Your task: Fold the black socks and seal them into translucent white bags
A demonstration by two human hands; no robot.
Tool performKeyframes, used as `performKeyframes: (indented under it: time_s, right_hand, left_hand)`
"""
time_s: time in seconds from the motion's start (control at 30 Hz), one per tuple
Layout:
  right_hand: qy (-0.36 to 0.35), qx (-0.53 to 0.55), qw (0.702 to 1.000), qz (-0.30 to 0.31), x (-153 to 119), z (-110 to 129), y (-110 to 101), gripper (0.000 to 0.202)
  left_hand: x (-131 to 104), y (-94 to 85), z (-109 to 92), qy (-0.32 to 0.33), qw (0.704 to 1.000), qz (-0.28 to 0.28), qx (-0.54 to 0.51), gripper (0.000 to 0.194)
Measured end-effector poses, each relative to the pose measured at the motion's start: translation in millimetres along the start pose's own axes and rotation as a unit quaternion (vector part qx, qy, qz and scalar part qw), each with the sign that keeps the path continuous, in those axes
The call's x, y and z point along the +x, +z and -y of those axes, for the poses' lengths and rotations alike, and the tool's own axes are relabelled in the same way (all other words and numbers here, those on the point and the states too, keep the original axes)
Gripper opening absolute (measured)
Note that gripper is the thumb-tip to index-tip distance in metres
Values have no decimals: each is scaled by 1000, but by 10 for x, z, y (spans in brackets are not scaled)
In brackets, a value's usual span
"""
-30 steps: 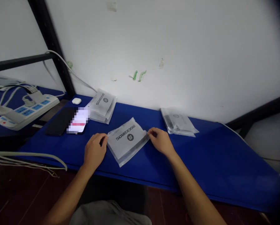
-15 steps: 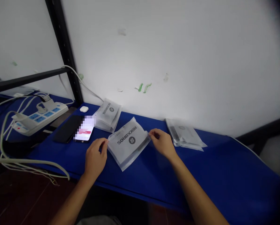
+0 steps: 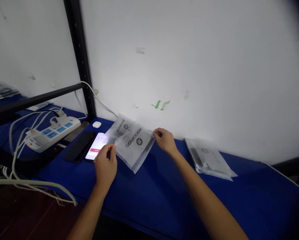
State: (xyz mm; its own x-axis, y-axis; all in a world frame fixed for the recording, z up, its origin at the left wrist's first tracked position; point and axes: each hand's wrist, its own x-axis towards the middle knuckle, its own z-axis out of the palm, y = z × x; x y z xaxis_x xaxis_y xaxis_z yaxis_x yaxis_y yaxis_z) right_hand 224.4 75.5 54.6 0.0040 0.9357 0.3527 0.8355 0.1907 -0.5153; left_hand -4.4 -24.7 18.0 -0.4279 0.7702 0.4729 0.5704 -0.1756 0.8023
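Left hand (image 3: 106,167) and right hand (image 3: 165,140), each grip pinched closed, hold opposite edges of a rectangular, frosted plastic pouch (image 3: 134,147) printed "ROCKBROS" over the blue tabletop (image 3: 144,196), partly hiding a second ROCKBROS pouch (image 3: 120,126).

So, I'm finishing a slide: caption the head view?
Left hand and right hand hold a ROCKBROS bag by its edges over a blue table.

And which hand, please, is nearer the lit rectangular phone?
Left. The left hand is beside the phone; the right hand is farther right, past the held frosted white plastic bag.
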Motion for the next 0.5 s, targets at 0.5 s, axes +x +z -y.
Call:
performKeyframes:
  time_s: [0.5]
  right_hand:
    - [11, 25, 1000, -2, 977, 339, 674, 20]
  left_hand:
    - [766, 340, 51, -75, 992, -90, 52, 27]
